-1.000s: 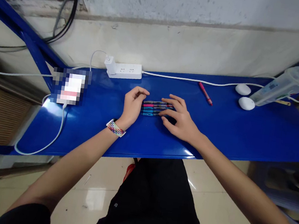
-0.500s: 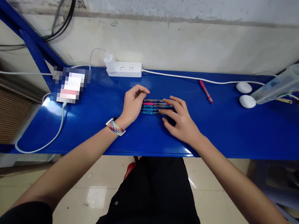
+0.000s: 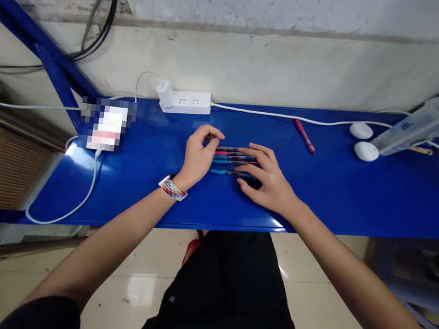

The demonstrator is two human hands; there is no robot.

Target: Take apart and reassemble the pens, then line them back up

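Several slim pens lie side by side on the blue table, among them a pink pen and a blue pen. Closer to the front edge, a second blue pen lies apart from the row. My left hand rests on its side at the pens' left ends, fingers bent, with a gap between thumb and forefinger. Spread over the right ends are the fingers of my right hand; its fingertips touch the pens and hide their tips. Neither hand grips a pen.
A red pen lies farther back. Behind are a white power strip and its cable. At right stand two white rounded objects and a tilted clear plastic container. A blurred-out device with cables lies at left.
The front blue pen has come away from the row toward the table's front edge, leaving a gap. My right hand has moved slightly nearer me. The view has shifted a little.
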